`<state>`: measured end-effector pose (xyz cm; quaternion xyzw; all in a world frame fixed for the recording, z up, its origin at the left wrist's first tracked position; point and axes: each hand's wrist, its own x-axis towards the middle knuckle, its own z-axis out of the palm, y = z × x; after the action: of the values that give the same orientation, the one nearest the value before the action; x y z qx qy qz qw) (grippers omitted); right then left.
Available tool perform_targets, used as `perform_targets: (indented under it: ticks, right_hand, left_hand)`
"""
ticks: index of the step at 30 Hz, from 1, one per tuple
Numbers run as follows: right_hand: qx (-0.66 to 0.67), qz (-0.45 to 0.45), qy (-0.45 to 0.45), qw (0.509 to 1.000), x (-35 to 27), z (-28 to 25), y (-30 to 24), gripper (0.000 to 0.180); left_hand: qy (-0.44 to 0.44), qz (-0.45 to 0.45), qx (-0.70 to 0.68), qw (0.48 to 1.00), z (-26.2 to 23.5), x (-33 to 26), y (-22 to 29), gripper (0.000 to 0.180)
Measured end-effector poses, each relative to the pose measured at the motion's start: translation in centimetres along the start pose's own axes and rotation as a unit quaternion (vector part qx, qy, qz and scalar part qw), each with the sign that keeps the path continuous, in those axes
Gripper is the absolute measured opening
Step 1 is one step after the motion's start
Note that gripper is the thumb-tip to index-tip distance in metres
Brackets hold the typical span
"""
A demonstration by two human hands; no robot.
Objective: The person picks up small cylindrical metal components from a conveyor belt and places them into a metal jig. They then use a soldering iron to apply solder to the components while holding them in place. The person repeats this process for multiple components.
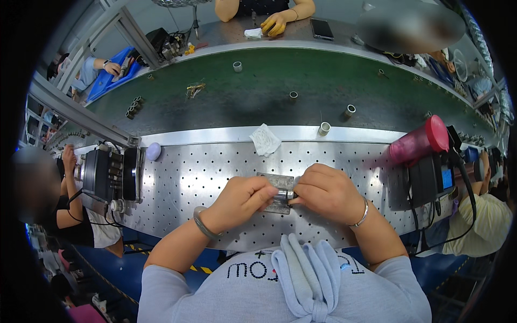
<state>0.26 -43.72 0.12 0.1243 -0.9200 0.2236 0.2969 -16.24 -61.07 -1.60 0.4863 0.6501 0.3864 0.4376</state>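
Observation:
Between my two hands lies a small shiny metal cylinder, lying sideways over a flat grey metal plate on the perforated worktop. My left hand is closed round the cylinder's left end, thumb on top. At its right end the fingers of my right hand are pinched together, and a small brownish tip shows beneath them. Whether that tip is a separate piece or a fingertip I cannot tell. A crumpled white cloth sits beyond my hands, beside a short metal sleeve standing on the ledge.
A green conveyor belt crosses ahead, carrying several metal sleeves and a small bundle of wires. To the right stand a pink lidded jug and a black device; left, a purple egg-shaped object and dark equipment. Co-workers sit around.

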Motion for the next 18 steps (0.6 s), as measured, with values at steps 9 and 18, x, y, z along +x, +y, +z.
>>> perform_targets:
  ticks: [9, 18]
  right_hand:
    - [0.043, 0.023, -0.001, 0.999, -0.2, -0.3, 0.2, 0.021]
    - [0.068, 0.032, 0.02, 0.997, -0.5, 0.1, 0.5, 0.019]
  left_hand:
    - [0.077, 0.024, -0.057, 0.995, 1.6, -0.2, 1.3, 0.016]
    - [0.06, 0.088, -0.279, 0.954, 2.3, -0.4, 1.9, 0.044]
